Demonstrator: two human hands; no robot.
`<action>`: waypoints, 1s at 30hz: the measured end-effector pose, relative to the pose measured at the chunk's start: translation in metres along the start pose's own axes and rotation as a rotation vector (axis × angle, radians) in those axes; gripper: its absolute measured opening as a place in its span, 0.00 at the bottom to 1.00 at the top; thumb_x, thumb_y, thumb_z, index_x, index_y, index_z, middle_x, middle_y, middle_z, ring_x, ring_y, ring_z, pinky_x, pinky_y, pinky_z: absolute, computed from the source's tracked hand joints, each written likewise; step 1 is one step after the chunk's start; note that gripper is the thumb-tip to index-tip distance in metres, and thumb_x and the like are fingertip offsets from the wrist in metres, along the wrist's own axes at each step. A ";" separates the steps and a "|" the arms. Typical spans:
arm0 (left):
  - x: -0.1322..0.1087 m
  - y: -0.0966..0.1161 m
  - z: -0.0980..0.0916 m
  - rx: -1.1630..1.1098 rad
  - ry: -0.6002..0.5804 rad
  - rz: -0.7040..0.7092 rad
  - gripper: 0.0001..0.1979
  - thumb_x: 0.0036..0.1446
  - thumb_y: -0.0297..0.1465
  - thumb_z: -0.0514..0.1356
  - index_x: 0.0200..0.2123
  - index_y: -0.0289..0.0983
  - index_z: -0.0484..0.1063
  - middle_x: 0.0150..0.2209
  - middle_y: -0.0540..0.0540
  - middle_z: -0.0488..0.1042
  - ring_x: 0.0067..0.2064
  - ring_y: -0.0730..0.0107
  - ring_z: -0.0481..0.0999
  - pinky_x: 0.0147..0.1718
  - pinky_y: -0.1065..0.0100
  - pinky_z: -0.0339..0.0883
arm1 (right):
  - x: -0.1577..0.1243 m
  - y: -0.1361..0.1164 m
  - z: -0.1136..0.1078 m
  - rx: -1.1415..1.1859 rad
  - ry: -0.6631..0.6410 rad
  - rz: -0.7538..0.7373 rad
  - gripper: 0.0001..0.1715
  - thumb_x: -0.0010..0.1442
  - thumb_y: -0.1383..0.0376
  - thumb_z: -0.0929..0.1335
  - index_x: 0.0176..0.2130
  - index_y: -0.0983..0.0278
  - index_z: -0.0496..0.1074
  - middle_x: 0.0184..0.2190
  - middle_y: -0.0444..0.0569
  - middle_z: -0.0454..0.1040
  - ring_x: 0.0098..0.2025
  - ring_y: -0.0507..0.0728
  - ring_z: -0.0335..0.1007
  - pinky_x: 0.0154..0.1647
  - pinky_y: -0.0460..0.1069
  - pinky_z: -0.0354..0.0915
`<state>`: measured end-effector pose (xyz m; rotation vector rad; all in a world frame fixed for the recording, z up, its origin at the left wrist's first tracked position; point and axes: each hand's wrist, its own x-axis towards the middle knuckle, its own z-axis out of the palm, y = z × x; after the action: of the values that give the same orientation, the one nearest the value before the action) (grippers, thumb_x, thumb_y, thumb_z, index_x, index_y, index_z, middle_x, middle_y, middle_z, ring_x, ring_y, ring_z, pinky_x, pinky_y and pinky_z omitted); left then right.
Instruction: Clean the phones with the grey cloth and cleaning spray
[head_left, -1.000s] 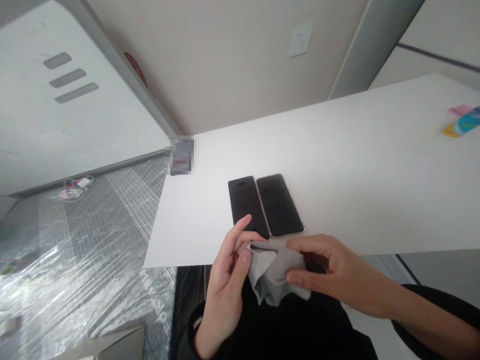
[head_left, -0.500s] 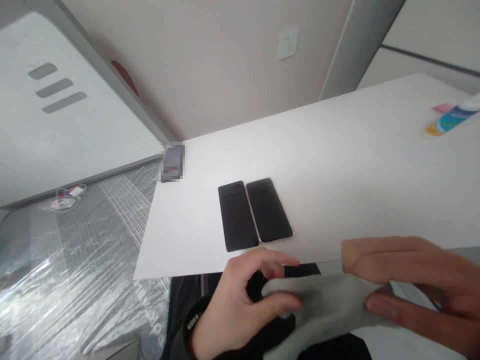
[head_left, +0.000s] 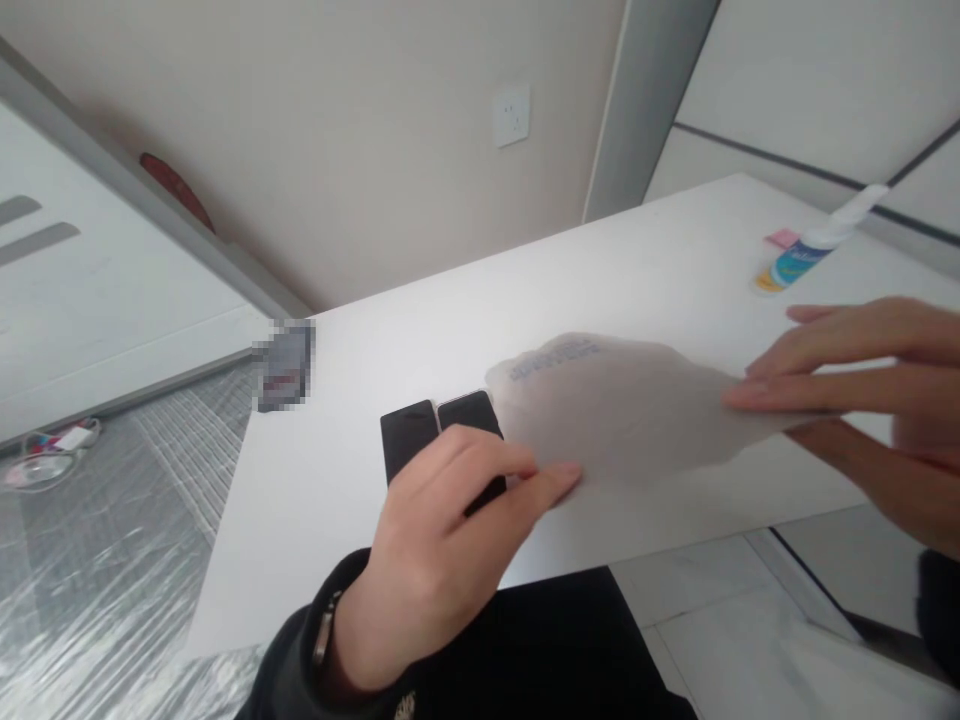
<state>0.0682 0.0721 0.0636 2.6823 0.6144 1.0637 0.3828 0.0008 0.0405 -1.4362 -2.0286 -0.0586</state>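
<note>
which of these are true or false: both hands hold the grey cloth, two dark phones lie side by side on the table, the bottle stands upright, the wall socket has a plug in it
1. Both hands hold the thin grey cloth. True: the left hand pinches its near edge and the right hand its far side, spreading it out.
2. Two flat black phones lie side by side on the white table. True, though the hand and the cloth partly cover them.
3. The white bottle with the blue and orange label stands upright. False: it lies on its side.
4. The white wall socket has a plug in it. False: nothing is plugged in.
</note>
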 end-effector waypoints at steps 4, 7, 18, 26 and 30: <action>-0.020 -0.005 0.024 0.028 -0.262 0.084 0.07 0.72 0.31 0.62 0.46 0.33 0.80 0.36 0.47 0.81 0.35 0.64 0.78 0.32 0.62 0.75 | -0.032 -0.001 0.021 0.044 -0.010 -0.126 0.17 0.75 0.66 0.67 0.56 0.45 0.78 0.42 0.39 0.81 0.41 0.59 0.81 0.66 0.62 0.72; -0.028 -0.010 0.029 0.012 -0.399 0.063 0.19 0.73 0.45 0.58 0.49 0.36 0.78 0.41 0.45 0.84 0.40 0.57 0.83 0.35 0.56 0.82 | -0.056 0.002 0.032 0.098 -0.113 -0.072 0.14 0.78 0.55 0.64 0.56 0.52 0.76 0.51 0.44 0.82 0.51 0.60 0.81 0.74 0.60 0.63; -0.016 -0.032 0.064 0.444 -0.487 -0.049 0.32 0.70 0.41 0.63 0.68 0.26 0.67 0.68 0.36 0.73 0.71 0.36 0.69 0.63 0.30 0.72 | -0.011 0.024 0.102 0.124 -0.199 0.134 0.43 0.75 0.35 0.58 0.73 0.58 0.66 0.73 0.53 0.63 0.77 0.77 0.52 0.74 0.82 0.49; -0.041 -0.056 0.035 0.544 -0.302 -0.070 0.33 0.76 0.45 0.49 0.78 0.39 0.49 0.73 0.38 0.67 0.73 0.37 0.65 0.58 0.27 0.75 | -0.002 0.089 0.053 0.063 0.417 0.448 0.23 0.77 0.47 0.65 0.62 0.55 0.69 0.67 0.53 0.70 0.72 0.65 0.62 0.76 0.67 0.54; -0.097 -0.095 0.011 0.438 -0.228 -0.214 0.33 0.74 0.40 0.55 0.78 0.52 0.50 0.77 0.40 0.61 0.75 0.37 0.62 0.64 0.30 0.69 | 0.013 0.157 0.034 0.154 0.621 0.645 0.37 0.70 0.50 0.74 0.68 0.61 0.62 0.69 0.60 0.62 0.70 0.72 0.61 0.71 0.72 0.59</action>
<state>-0.0173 0.1140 -0.0346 2.9444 1.1706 0.6099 0.4991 0.0877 -0.0300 -1.6474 -1.0080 -0.0619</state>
